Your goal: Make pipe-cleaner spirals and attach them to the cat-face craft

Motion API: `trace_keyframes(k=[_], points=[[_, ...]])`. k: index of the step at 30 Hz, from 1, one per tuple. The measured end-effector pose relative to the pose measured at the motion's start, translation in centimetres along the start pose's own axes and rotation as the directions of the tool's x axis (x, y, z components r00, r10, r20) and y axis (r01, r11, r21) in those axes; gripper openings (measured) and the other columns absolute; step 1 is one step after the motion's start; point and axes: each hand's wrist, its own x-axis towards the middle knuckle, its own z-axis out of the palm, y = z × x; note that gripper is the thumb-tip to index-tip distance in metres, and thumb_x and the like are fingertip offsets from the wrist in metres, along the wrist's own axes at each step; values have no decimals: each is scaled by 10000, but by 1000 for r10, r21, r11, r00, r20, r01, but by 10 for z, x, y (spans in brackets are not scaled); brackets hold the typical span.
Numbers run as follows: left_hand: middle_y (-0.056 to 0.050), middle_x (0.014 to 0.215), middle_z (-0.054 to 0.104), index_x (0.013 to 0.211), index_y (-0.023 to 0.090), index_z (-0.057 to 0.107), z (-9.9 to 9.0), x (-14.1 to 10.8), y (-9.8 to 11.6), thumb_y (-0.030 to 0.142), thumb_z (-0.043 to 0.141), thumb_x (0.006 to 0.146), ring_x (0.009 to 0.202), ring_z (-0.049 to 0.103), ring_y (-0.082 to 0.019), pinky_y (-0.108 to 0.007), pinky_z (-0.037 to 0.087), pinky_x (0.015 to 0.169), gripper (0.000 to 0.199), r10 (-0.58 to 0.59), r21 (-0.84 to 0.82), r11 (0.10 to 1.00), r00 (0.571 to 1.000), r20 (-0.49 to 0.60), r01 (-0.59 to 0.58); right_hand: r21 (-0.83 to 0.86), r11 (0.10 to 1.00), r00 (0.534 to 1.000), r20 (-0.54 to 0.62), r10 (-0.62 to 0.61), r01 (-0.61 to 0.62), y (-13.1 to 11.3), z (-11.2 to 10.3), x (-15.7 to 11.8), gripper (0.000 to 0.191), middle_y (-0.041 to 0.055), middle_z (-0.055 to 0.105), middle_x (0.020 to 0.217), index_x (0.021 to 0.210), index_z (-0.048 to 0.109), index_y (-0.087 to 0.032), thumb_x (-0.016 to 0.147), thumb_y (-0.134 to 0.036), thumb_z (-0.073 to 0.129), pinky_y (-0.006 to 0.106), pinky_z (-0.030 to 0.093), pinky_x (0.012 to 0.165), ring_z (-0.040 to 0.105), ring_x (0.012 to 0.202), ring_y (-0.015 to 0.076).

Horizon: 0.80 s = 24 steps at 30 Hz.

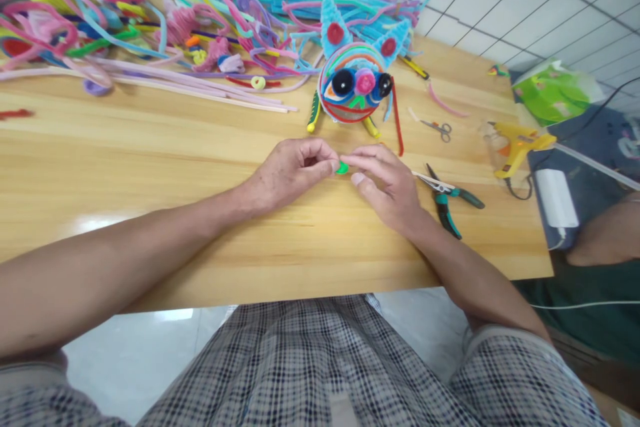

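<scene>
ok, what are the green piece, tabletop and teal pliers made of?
Green piece: bright, no clear shine; maybe chenille, too small to tell.
Tabletop: wood or printed laminate, glossy, by grain and glare.
Pliers: grey metal head; grips, teal and dark, likely plastic or rubber.

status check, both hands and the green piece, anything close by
Left hand pinching green piece. Right hand open beside it, contact unclear. Toy cat just beyond; pliers off to the right.
</scene>
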Motion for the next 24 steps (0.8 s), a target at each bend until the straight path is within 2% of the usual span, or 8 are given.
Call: trace_keyframes(k=[7,17,24], points=[[14,684,642,874,170,728,0,0,-1,375,715,956,667,549,-123,-242,436,628,221,10,3,1000,1000,5,-10,-38,999,999,-14,-28,28,1,1,-1,300,99,774,1281,1351,771,-289,1090,-307,623,457,605,1034,744,1194,251],[22,663,625,861,171,720,0,1,-2,360,700,960,653,545,-118,-235,436,619,214,27,6,1000,1000,9,-27,-40,999,1000,1,23,-23,-1,0,-2,300,85,780,1290,1348,766,-325,1084,-346,624,494,615,1038,750,1184,267],[17,690,650,861,161,735,0,1,-5,336,712,956,641,547,-110,-237,438,631,200,60,17,998,998,11,-60,-2,1000,998,-62,22,-22,-2,4,-1,235,71,806,1209,1256,811,-311,1078,-318,657,439,628,991,772,1117,237]])
